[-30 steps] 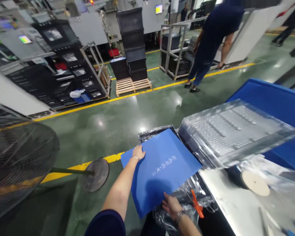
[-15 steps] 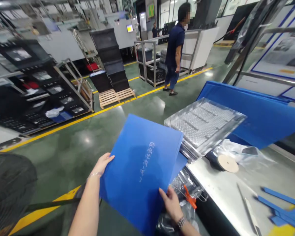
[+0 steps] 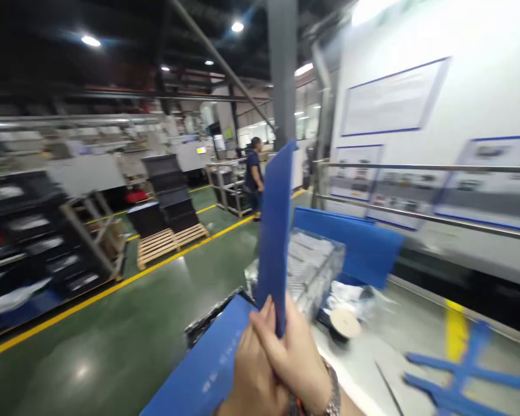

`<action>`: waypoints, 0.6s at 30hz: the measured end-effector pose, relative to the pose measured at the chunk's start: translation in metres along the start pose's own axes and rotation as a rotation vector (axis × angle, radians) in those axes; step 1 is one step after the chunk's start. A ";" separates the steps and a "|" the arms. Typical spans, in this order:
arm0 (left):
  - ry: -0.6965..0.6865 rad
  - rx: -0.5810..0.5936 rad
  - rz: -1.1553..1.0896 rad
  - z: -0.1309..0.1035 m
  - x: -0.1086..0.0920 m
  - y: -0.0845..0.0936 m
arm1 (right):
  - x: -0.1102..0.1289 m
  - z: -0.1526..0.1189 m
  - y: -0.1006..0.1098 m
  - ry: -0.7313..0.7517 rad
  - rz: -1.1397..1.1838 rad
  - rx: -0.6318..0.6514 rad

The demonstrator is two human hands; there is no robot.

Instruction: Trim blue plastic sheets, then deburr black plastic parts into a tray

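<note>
A blue plastic sheet (image 3: 275,225) stands upright in front of me, seen nearly edge-on. My left hand (image 3: 255,358) and my right hand (image 3: 301,358) press together around its lower end, both closed on it. A watch is on my right wrist. Below and left of the hands lies another blue sheet (image 3: 208,358) with blurred white handwriting, over a dark container edge (image 3: 214,315) lined with clear plastic. Behind the upright sheet is a stack of clear plastic trays (image 3: 314,257).
Larger blue sheets (image 3: 346,242) lean behind the trays. A spool (image 3: 344,323), clear plastic wrap (image 3: 351,297), blue strips (image 3: 463,370) and a thin dark tool (image 3: 389,386) lie on the table (image 3: 355,367). A person (image 3: 253,176) stands beyond, near metal racks; pallets (image 3: 169,242) hold black crates.
The sheet that lay broadside between my spread hands gives way to one raised edge-on, and my hands have come together. A sheet with writing lies lower left. My view has tilted up.
</note>
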State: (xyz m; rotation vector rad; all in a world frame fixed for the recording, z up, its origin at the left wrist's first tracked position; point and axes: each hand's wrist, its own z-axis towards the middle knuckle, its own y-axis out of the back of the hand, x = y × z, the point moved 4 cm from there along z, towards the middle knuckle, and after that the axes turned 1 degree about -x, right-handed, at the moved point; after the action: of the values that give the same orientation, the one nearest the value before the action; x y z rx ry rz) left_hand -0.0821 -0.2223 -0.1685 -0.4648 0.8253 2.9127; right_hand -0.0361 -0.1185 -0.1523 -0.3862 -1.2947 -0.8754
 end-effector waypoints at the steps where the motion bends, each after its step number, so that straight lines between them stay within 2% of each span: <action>1: -0.107 0.043 0.001 0.006 -0.012 -0.002 | 0.003 -0.001 0.016 -0.001 0.000 -0.024; 3: -0.207 0.089 -0.014 0.031 -0.018 0.007 | 0.000 -0.004 0.057 -0.021 0.028 -0.056; 4: -0.178 -0.007 0.004 0.051 -0.013 0.018 | -0.006 -0.008 0.079 -0.043 0.054 -0.040; 6: -0.204 -0.285 0.161 0.098 -0.002 0.038 | -0.026 -0.022 0.117 -0.109 0.116 0.036; 7: -0.273 -0.303 0.226 0.121 0.000 0.039 | -0.038 -0.031 0.132 -0.146 0.143 0.075; 9: -0.283 -0.144 0.214 0.160 0.000 0.027 | -0.066 -0.049 0.157 -0.234 0.141 0.109; 11: -0.221 0.050 0.150 0.182 -0.007 0.008 | -0.098 -0.063 0.182 -0.333 0.073 0.062; 13: -0.145 0.170 0.137 0.189 -0.022 -0.011 | -0.133 -0.073 0.213 -0.430 -0.024 -0.043; 16: -0.101 0.271 0.215 0.187 -0.046 -0.037 | -0.189 -0.088 0.257 -0.604 -0.208 -0.216; 18: -0.097 0.328 0.262 0.182 -0.059 -0.055 | -0.227 -0.104 0.271 -0.765 -0.359 -0.245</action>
State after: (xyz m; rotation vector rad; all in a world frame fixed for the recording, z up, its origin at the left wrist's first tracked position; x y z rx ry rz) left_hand -0.0664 -0.0794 -0.0303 -0.1980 1.4102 2.9061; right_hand 0.2302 0.0592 -0.3351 -0.7429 -2.0063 -1.2587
